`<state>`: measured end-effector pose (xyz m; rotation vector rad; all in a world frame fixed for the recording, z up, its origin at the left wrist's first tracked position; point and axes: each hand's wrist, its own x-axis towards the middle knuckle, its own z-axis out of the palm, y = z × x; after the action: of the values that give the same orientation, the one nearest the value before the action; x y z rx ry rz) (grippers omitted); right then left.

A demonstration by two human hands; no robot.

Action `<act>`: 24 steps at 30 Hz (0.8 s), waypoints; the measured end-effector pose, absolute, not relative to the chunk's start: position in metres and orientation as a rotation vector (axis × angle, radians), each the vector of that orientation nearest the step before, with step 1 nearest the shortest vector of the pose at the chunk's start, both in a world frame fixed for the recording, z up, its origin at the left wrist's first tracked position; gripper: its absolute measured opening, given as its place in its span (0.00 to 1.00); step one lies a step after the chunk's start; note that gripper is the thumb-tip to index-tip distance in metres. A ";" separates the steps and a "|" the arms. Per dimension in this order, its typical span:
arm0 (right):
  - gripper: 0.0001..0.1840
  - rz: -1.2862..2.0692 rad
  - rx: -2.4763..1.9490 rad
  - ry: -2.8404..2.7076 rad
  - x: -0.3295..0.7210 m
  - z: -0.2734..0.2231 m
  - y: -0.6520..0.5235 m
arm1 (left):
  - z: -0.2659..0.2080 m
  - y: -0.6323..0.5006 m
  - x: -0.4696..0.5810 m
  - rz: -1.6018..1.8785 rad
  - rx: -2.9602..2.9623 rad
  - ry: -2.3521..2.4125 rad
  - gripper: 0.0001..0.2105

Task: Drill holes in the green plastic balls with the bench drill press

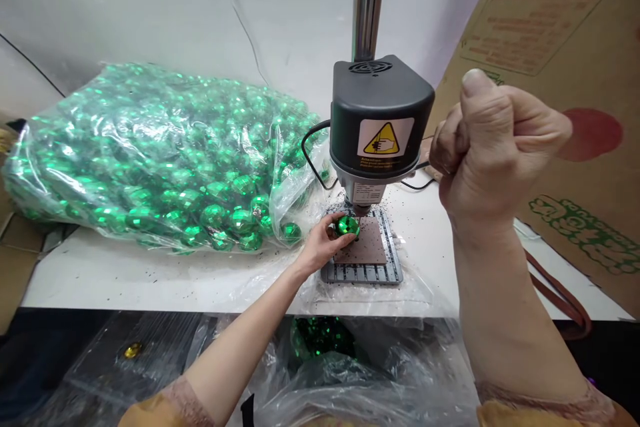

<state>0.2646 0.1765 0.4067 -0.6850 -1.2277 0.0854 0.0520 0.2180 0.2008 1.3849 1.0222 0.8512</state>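
My left hand [323,240] pinches a shiny green mirror ball [348,225] between thumb and fingers. It holds the ball just under the spindle of a small black drill press [380,113], over a brown pad [367,243] on the slotted grey metal base [363,273]. Whether the drill's tip touches the ball cannot be made out. Raised at the right of the drill head, my right hand [493,130] is closed in a fist. Whatever lies inside those fingers is hidden.
A large clear bag [150,153] full of green mirror balls lies on the white table [125,280] at left. One green ball [291,232] rests by its mouth. A cardboard box [565,113] stands at right. Below the front edge, a plastic bag [380,380] holds green balls.
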 end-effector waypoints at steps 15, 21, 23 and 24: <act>0.33 0.096 -0.720 -1.180 0.262 0.411 0.175 | 0.191 0.198 0.075 1.023 1.634 1.059 0.26; 0.34 0.084 -0.692 -1.114 0.257 0.403 0.169 | 0.186 0.200 0.071 0.982 1.535 0.985 0.27; 0.34 0.043 -0.687 -1.101 0.253 0.397 0.164 | 0.186 0.200 0.070 0.984 1.566 0.976 0.27; 0.34 0.017 -0.683 -1.101 0.252 0.393 0.162 | 0.186 0.200 0.070 0.986 1.580 0.977 0.27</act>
<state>0.2517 0.1621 0.3934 -0.6831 -1.1013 0.0174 0.0702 0.1999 0.1859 1.5803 0.9773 0.9864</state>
